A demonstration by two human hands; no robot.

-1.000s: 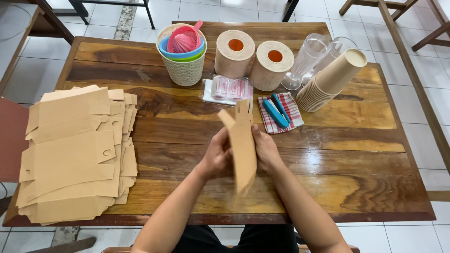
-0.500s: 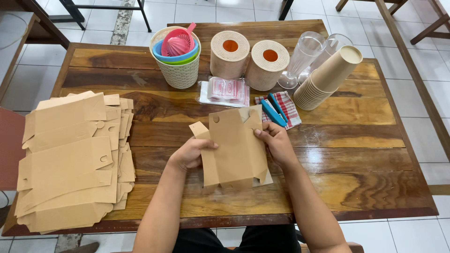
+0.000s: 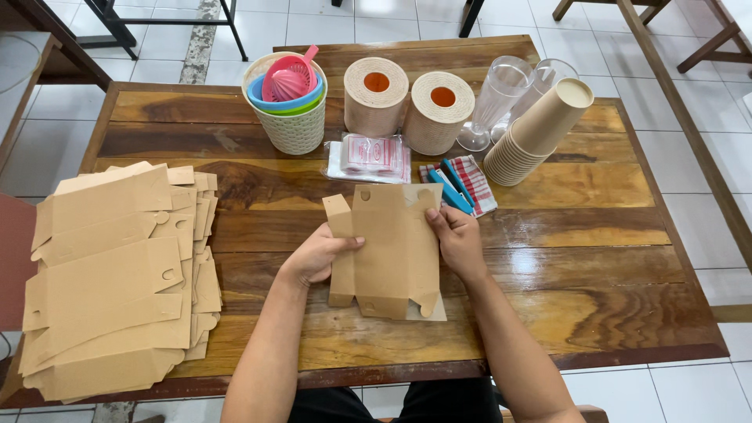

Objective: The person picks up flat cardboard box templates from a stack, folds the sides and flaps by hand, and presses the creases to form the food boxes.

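Folding of a flat brown carton (image 3: 389,251), held over the table's (image 3: 595,305) near middle with left hand (image 3: 317,256) fingers clamped on its side flap and right hand (image 3: 458,241) fingers on its right edge, is judged underway, flaps needing creasing next, while a red-and-white packet (image 3: 370,157) lies toward the far edge.

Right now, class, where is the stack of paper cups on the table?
In the head view, the stack of paper cups lies tilted at the table's far right, beside the two clear glasses and just right of the striped cloth.
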